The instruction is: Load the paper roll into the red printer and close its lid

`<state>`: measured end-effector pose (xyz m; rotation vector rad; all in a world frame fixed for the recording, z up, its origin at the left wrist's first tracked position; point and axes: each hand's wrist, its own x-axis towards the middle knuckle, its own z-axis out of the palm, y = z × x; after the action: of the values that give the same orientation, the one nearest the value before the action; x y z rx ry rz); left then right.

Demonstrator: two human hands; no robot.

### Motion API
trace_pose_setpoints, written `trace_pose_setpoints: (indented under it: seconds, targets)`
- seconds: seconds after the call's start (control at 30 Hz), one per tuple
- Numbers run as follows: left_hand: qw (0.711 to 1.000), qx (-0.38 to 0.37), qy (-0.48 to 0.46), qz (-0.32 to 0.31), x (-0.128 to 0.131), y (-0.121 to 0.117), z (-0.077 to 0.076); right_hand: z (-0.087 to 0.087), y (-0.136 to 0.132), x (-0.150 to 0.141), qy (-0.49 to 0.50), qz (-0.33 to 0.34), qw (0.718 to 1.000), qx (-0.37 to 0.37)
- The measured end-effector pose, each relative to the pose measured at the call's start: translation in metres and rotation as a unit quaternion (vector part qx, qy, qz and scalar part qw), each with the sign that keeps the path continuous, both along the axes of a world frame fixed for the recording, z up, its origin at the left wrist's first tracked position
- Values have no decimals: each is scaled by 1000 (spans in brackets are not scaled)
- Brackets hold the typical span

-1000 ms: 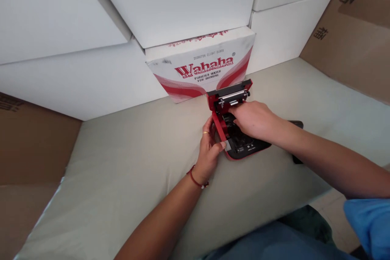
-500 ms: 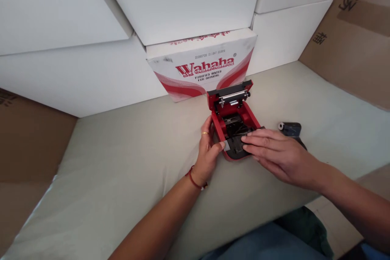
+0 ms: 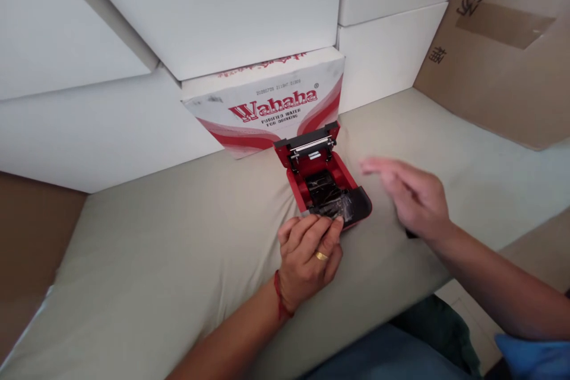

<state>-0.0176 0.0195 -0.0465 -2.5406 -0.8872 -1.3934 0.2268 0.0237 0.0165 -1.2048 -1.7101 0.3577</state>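
Note:
A small red and black device (image 3: 323, 181) lies on a beige cushioned surface (image 3: 178, 237) with its lid tipped up toward the back. My left hand (image 3: 309, 255), a gold ring on one finger, has its fingers curled together on the device's near edge, next to a shiny clear patch on the black front panel. My right hand (image 3: 409, 196) hovers just right of the device with its fingers stretched out and blurred, holding nothing. A sliver of a dark object (image 3: 410, 234) peeks out from beneath that hand.
A white and red "Wahaha" carton (image 3: 267, 107) stands right behind the device. White boxes (image 3: 214, 6) are stacked behind and above it. Brown cardboard cartons stand at the right (image 3: 499, 53) and the left (image 3: 31, 231). The cushion's front edge runs along my lap.
My right hand left the device's front panel and swung out to the right, over the dark object. My left hand shifted from the device's left side to its near edge. The view moved right.

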Motion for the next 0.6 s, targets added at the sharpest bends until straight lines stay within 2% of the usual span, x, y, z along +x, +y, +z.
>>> trace_pose_setpoints:
  seconds: [0.03,0.1,0.2,0.27,0.33,0.43,0.5,0.6]
  targets:
    - [1000,2,10,5,0,0,1,2,15,2,48,-29,998,-24]
    - [1000,2,26,11,0,1,2,2,48,2,118,-39,991,-50]
    - [999,1,32,7,-1,1,1,3,91,-4,150,17,986,-63]
    - [999,0,33,4,-2,0,0,8,104,-10,140,51,986,-73]
    - [999,-4,35,4,-2,-1,-1,14,105,-15,125,66,987,-81]
    - [999,-9,38,6,-2,-2,-1,20,89,-15,111,50,990,-68]
    - [999,-3,41,9,-2,-2,0,18,73,-11,81,50,995,-41]
    - [999,3,42,18,-1,-2,1,6,49,-4,-10,71,997,14]
